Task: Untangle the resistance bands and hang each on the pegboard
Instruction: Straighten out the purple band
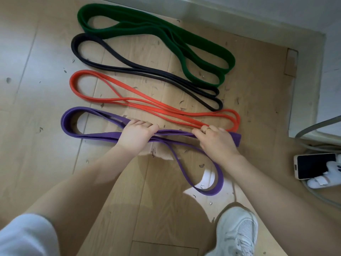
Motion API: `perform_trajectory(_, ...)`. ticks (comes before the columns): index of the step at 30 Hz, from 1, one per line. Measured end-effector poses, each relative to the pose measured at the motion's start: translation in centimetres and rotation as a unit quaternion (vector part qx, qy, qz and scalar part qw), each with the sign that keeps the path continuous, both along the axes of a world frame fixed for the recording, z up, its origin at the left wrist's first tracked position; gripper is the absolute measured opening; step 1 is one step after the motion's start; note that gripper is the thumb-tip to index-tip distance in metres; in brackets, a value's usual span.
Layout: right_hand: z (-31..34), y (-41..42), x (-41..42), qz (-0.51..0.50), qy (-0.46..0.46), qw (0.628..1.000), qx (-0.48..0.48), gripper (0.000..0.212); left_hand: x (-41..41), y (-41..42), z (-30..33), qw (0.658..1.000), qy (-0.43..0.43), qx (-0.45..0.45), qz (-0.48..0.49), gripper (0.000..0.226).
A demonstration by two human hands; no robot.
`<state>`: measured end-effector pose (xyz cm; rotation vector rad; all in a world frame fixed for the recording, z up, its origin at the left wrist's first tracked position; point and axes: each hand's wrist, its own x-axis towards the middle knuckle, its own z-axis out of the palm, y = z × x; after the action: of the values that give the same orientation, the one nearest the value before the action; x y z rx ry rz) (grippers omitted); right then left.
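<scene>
We look down at four long rubber resistance bands laid side by side on a sheet of brown cardboard over a pale wooden floor: a wide dark green band farthest away, then a narrow black band, a thin orange-red band, and nearest us a flat purple band. Our left hand curls its fingers around the folded purple strands, and our right hand, wearing a ring, grips the same band further along, with its fingertips just beside the orange-red band's strands. One purple loop trails loose toward our white sneaker. No pegboard is in view. We judge the main risk to be lifting the purple band while the right fingers also catch the orange-red strands, dragging the two together and tangling them again. The trailing loop could snag under the sneaker as we rise. Off the cardboard to the right, a phone and cables lie near enough for a swinging band to hook.
</scene>
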<state>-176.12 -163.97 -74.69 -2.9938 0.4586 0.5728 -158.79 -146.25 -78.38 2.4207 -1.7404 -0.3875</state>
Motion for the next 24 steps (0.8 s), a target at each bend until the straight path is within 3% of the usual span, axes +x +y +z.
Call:
perform_trajectory(4,-1.5,0.9,-2.0,-0.017,0.032,0.999,-0.02,0.049,-0.9,0.4,-0.3,1.0,-0.002,-0.029,-0.004,0.034)
perform_trajectory(7,-2.2,1.1,-3.9,-0.003,0.03,0.999,-0.023,0.051,-1.1,1.2,-0.9,0.998,-0.006,-0.059,-0.011,0.004)
perform_trajectory(10,-1.3,0.9,-5.2,-0.068,0.047,0.996,0.04,0.053,-1.0,2.8,-1.0,1.0,0.004,-0.028,-0.008,0.039)
perform_trajectory(13,-0.4,0.8,-5.0,-0.092,0.123,0.985,0.083,0.085,-0.8,3.1,-1.4,0.998,-0.022,0.0,-0.055,0.057)
perform_trajectory(18,-0.6,4.9,-1.8,-0.106,0.172,0.979,0.037,0.12,-0.1,1.5,-0.6,0.999,-0.007,-0.018,-0.027,0.052)
perform_trajectory(20,-1.4,6.5,-1.5,-0.12,0.175,0.977,0.019,0.11,0.3,1.7,-0.7,0.999,-0.01,-0.015,-0.038,0.051)
perform_trajectory(24,-2.2,6.4,-2.5,-0.046,0.126,0.989,-0.065,0.062,0.4,3.2,-0.8,0.998,0.009,0.016,-0.057,0.047)
